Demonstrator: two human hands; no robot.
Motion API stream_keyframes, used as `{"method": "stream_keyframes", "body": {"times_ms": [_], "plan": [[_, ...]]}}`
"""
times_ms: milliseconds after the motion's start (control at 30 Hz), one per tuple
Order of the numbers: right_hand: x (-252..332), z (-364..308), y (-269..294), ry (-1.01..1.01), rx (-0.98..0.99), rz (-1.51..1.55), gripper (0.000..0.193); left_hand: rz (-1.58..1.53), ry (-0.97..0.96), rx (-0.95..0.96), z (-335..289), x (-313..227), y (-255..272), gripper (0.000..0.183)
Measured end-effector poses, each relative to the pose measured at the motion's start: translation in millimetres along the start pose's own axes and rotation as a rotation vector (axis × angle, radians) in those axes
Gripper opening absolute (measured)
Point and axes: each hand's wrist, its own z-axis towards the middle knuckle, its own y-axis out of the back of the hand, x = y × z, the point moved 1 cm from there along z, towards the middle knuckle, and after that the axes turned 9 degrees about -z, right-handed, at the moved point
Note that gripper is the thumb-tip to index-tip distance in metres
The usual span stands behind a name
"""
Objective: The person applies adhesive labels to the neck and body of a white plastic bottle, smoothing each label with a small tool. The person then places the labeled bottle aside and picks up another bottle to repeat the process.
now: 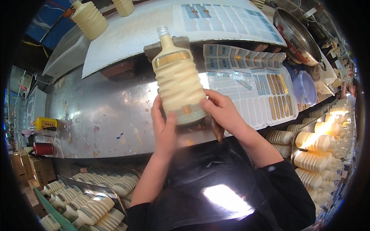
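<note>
A cream-coloured ribbed bottle (pixel 179 82) with a clear glass neck lies tilted, its neck pointing away from me. Its shoulder lies over a dark grey notched support (pixel 153 51). A gold label crosses the bottle's shoulder, and a clear band with a small gold patch runs near its base. My left hand (pixel 165 125) closes round the left side of the base, thumb on the lower band. From the right, my right hand (pixel 220 109) grips the same base, its thumb on the band's upper edge. The undersides of my fingers are hidden.
Sheets of blue and gold stickers (pixel 246 86) lie to the right, with another sheet (pixel 231 23) on the raised white board. A metal pan (pixel 298 32) and a lilac basin (pixel 304 88) stand farther right. Crates of bottles (pixel 92 208) flank me. A yellow container (pixel 45 123) is left.
</note>
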Motion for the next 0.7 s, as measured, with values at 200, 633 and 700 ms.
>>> {"method": "stream_keyframes", "body": {"times_ms": [200,633,700], "plan": [[-13.0,3.8,0.3,0.139,0.002,0.182,0.046,-0.168,0.020,-0.015,-3.2,1.5,5.3,0.082],[-6.0,-2.6,-0.5,0.203,-0.012,0.014,0.044,0.540,-0.263,-0.041,-5.8,-22.3,6.3,0.097],[1.8,-6.6,0.1,0.196,0.003,0.015,0.044,0.536,-0.272,-0.051,-6.3,-27.2,6.0,0.096]]}}
